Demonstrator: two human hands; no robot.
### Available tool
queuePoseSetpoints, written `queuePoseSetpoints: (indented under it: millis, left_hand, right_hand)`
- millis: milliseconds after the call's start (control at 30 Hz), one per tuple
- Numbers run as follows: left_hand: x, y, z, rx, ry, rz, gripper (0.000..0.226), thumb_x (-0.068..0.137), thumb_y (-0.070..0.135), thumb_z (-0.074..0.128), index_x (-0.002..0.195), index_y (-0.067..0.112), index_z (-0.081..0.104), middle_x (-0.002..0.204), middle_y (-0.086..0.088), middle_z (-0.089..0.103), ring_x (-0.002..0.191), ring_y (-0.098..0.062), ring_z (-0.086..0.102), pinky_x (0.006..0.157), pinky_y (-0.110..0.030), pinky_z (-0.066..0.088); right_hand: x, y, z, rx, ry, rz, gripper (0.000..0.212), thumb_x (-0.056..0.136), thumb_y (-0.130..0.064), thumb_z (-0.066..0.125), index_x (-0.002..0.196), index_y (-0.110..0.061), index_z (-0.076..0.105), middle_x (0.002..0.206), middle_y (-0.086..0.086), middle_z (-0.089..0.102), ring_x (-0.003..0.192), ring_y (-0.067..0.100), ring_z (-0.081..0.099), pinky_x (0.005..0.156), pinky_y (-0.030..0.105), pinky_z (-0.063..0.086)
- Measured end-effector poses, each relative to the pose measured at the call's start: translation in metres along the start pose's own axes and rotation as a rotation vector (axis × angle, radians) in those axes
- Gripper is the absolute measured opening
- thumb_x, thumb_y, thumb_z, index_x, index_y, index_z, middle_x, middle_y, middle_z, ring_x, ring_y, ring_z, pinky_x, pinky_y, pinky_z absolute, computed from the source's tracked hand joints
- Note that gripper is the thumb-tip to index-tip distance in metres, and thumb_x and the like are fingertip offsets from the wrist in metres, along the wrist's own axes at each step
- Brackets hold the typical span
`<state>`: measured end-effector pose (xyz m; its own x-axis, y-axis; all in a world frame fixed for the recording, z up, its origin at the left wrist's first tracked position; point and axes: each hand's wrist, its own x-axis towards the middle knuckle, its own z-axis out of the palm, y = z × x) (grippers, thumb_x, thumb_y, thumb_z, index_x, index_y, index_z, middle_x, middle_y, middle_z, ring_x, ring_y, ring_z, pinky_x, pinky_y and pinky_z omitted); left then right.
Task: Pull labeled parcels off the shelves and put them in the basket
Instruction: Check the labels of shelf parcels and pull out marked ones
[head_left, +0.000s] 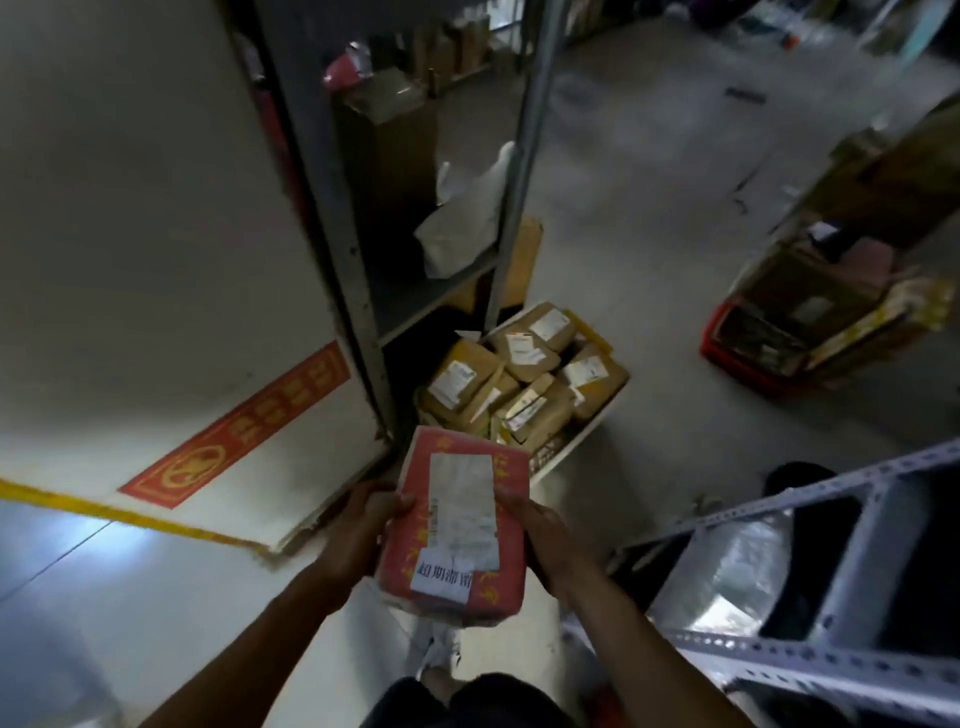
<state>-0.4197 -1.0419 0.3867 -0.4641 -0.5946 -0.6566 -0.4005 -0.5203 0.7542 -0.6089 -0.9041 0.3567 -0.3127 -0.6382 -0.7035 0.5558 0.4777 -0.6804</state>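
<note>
A red parcel (457, 525) with a long white label on top is held in front of me at waist height. My left hand (363, 525) grips its left side and my right hand (545, 540) grips its right side. Beyond it on the floor stands a white basket (582, 441) heaped with several brown labeled parcels (524, 374). The red parcel is nearer to me than the basket and not over it.
A grey metal shelf (353, 218) with a white bag (462, 218) and boxes rises at centre left, beside a white panel (156, 260). A red crate (758, 353) of goods sits at right. A perforated white shelf frame (779, 660) is at lower right.
</note>
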Motion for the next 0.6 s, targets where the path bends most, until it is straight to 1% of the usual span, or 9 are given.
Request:
queuePoseSetpoints:
  millis: [67, 133, 267, 333, 400, 433, 467, 533, 600]
  left_hand:
    - [0.020, 0.011, 0.020, 0.047, -0.055, -0.004, 0.073, 0.058, 0.064, 0.073, 0.119, 0.030, 0.055, 0.111, -0.008, 0.069, 0.095, -0.029, 0.071, 0.065, -0.040, 0.059]
    - [0.037, 0.022, 0.035, 0.096, -0.083, -0.014, 0.070, 0.060, 0.064, 0.075, 0.118, 0.028, 0.058, 0.110, -0.011, 0.071, 0.092, -0.030, 0.073, 0.065, -0.042, 0.061]
    - [0.069, 0.052, 0.062, 0.144, -0.140, -0.029, 0.064, 0.066, 0.056, 0.069, 0.120, 0.028, 0.052, 0.114, -0.006, 0.066, 0.097, -0.025, 0.069, 0.067, -0.039, 0.060]
    - [0.089, 0.066, 0.074, 0.177, -0.185, -0.041, 0.064, 0.072, 0.054, 0.071, 0.126, 0.025, 0.050, 0.118, -0.005, 0.064, 0.098, -0.022, 0.068, 0.063, -0.034, 0.059]
    - [0.108, 0.081, 0.085, 0.176, -0.218, -0.054, 0.054, 0.087, 0.042, 0.072, 0.131, 0.020, 0.048, 0.119, -0.007, 0.063, 0.097, -0.020, 0.067, 0.057, -0.026, 0.056]
    - [0.118, 0.088, 0.089, 0.196, -0.236, -0.071, 0.051, 0.090, 0.041, 0.069, 0.132, 0.021, 0.048, 0.119, -0.007, 0.063, 0.097, -0.022, 0.067, 0.059, -0.027, 0.057]
    - [0.129, 0.095, 0.094, 0.222, -0.256, -0.092, 0.053, 0.088, 0.046, 0.070, 0.132, 0.025, 0.049, 0.118, -0.007, 0.064, 0.098, -0.024, 0.068, 0.063, -0.032, 0.058]
    - [0.152, 0.111, 0.101, 0.257, -0.301, -0.125, 0.061, 0.074, 0.056, 0.070, 0.127, 0.032, 0.050, 0.116, -0.008, 0.067, 0.097, -0.029, 0.071, 0.071, -0.041, 0.060]
    - [0.181, 0.125, 0.114, 0.267, -0.342, -0.140, 0.069, 0.067, 0.058, 0.071, 0.127, 0.033, 0.050, 0.116, -0.009, 0.068, 0.095, -0.030, 0.073, 0.071, -0.041, 0.060]
  right_hand:
    - [0.007, -0.007, -0.023, 0.055, 0.029, 0.015, 0.062, 0.081, -0.050, 0.080, 0.125, -0.008, 0.069, 0.118, 0.016, 0.073, 0.110, 0.036, 0.070, 0.101, 0.055, 0.053]
    - [0.013, -0.013, -0.039, 0.123, 0.044, 0.015, 0.071, 0.072, -0.054, 0.084, 0.125, -0.009, 0.069, 0.120, 0.017, 0.072, 0.111, 0.038, 0.069, 0.101, 0.056, 0.052]
    - [0.028, -0.029, -0.060, 0.192, 0.117, 0.007, 0.081, 0.062, -0.056, 0.089, 0.124, -0.008, 0.069, 0.118, 0.018, 0.073, 0.109, 0.039, 0.070, 0.099, 0.057, 0.053]
    - [0.037, -0.037, -0.069, 0.222, 0.173, -0.005, 0.075, 0.065, -0.053, 0.090, 0.121, -0.007, 0.070, 0.114, 0.018, 0.074, 0.105, 0.039, 0.071, 0.097, 0.057, 0.054]
    - [0.046, -0.047, -0.077, 0.245, 0.233, -0.014, 0.065, 0.071, -0.048, 0.088, 0.118, -0.006, 0.072, 0.110, 0.016, 0.075, 0.102, 0.037, 0.073, 0.095, 0.056, 0.056]
    - [0.051, -0.053, -0.081, 0.258, 0.260, -0.022, 0.063, 0.071, -0.047, 0.087, 0.116, -0.006, 0.073, 0.109, 0.016, 0.076, 0.100, 0.036, 0.073, 0.094, 0.055, 0.056]
    - [0.057, -0.058, -0.086, 0.265, 0.282, -0.031, 0.063, 0.070, -0.049, 0.088, 0.115, -0.007, 0.073, 0.108, 0.015, 0.076, 0.099, 0.035, 0.074, 0.093, 0.054, 0.057]
    - [0.070, -0.071, -0.094, 0.266, 0.316, -0.056, 0.068, 0.064, -0.056, 0.089, 0.113, -0.010, 0.075, 0.106, 0.012, 0.077, 0.097, 0.032, 0.075, 0.092, 0.052, 0.058]
    - [0.089, -0.086, -0.103, 0.275, 0.357, -0.073, 0.061, 0.068, -0.053, 0.087, 0.112, -0.012, 0.075, 0.104, 0.010, 0.078, 0.096, 0.031, 0.075, 0.092, 0.053, 0.058]
